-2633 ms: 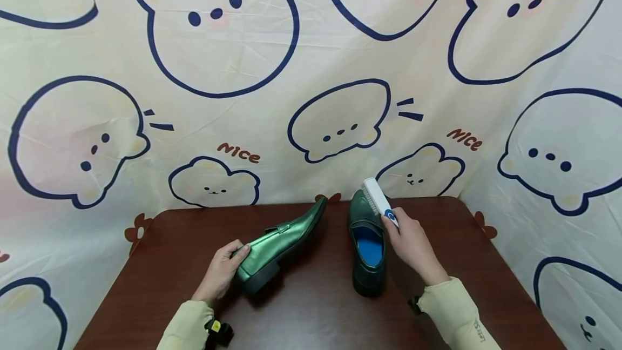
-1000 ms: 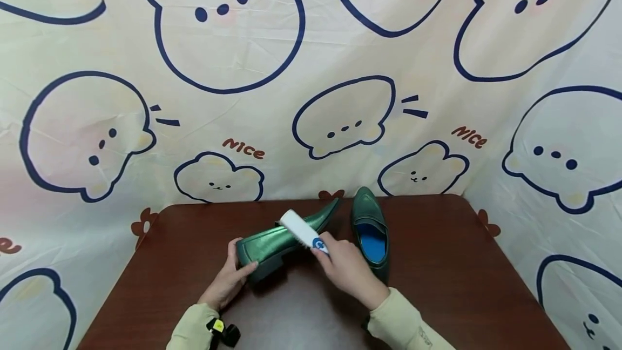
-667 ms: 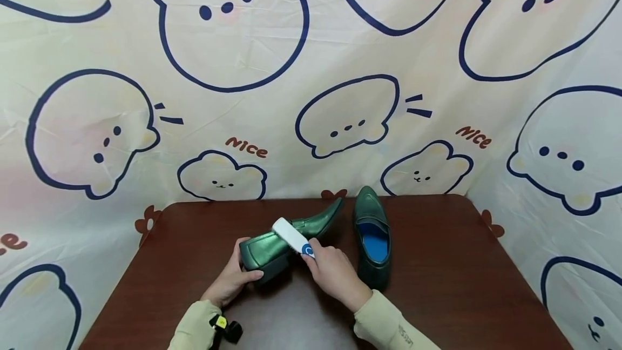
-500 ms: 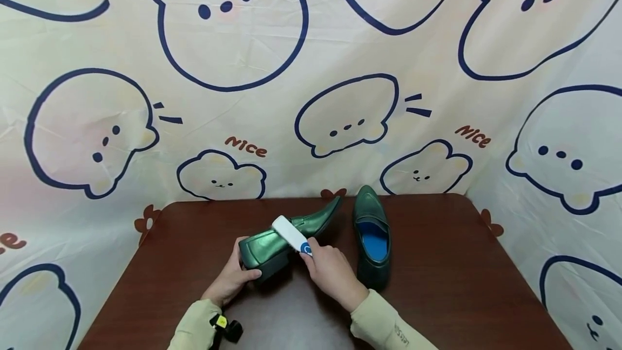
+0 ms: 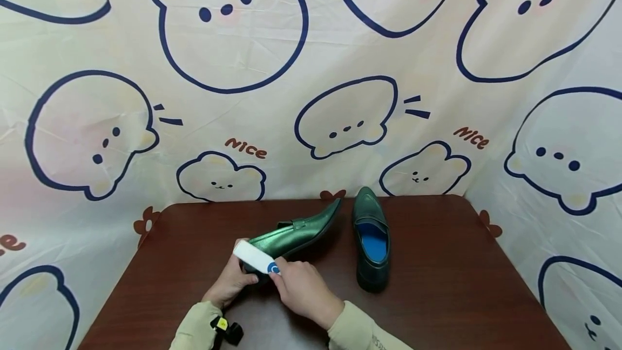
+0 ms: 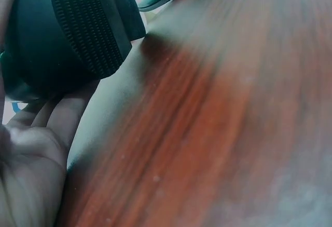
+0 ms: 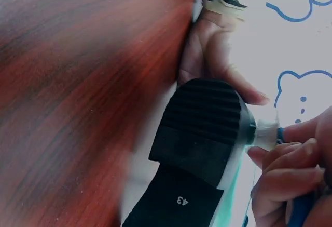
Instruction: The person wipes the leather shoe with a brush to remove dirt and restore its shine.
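Green shoe (image 5: 294, 237): just left of the counter's middle, heel toward you, toe pointing away to the right. It is tilted, with its black sole (image 7: 194, 123) facing the right-wrist camera. You cannot tell whether the toe touches the counter (image 5: 437, 269).
Left hand (image 5: 229, 282): your fingers wrap the heel, thumb on the near side, the others behind it. A firm hold here should stop the shoe swinging under the strokes.
White brush (image 5: 254, 257): laid across the heel end. The right-wrist view puts its bristles beside the heel's upper edge, seemingly touching; in the head view the brush's back hides the contact.
Right hand (image 5: 308, 288): your fingers pinch the handle near its blue mark, curled rather than spread.
Stroke: short, light passes in one direction probably serve you best, with the bristles flat so the hard edge of the brush does not mark the shiny surface.
Thumb: your left one lies near the brush, so slide it lower or stop each pass short of it.
Heel: roll it a little between passes to bring the back and sides under the bristles.
Second shoe (image 5: 371, 239): upright to the right, apart from the first, blue lining showing. Keep your right forearm clear of it.
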### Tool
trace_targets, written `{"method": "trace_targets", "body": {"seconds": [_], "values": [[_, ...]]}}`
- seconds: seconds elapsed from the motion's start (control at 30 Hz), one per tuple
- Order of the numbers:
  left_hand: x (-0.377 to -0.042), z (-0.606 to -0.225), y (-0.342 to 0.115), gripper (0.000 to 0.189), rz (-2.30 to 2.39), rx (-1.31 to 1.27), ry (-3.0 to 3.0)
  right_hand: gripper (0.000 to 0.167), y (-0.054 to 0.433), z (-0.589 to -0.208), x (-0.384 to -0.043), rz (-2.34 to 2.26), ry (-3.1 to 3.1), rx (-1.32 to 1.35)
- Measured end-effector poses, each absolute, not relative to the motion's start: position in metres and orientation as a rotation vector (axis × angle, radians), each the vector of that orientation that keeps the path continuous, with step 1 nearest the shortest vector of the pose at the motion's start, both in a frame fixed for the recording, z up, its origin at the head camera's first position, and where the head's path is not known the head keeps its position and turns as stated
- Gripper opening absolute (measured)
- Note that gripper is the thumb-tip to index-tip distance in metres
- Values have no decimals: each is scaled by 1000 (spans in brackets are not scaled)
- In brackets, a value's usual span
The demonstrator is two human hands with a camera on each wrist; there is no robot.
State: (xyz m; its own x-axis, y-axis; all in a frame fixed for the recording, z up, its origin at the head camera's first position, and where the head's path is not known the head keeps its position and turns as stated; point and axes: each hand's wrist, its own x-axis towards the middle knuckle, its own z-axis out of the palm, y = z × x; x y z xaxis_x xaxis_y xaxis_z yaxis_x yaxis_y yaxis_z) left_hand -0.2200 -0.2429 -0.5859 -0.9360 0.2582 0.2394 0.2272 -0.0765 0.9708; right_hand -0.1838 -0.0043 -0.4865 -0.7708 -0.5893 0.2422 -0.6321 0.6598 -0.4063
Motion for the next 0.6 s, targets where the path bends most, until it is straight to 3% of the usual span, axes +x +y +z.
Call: {"method": "trace_targets", "body": {"seconds": [0.13,0.37,0.6], "values": [[-220,-587,-244,78,2196,585,2146,15,-11,-491,-184,614,-2750,1034],[-221,-581,-241,82,2127,355,2210,15,0,-498,-192,550,-2689,984],[-219,-578,-239,72,2193,304,2124,15,30,-501,-207,540,-2652,745]]}}
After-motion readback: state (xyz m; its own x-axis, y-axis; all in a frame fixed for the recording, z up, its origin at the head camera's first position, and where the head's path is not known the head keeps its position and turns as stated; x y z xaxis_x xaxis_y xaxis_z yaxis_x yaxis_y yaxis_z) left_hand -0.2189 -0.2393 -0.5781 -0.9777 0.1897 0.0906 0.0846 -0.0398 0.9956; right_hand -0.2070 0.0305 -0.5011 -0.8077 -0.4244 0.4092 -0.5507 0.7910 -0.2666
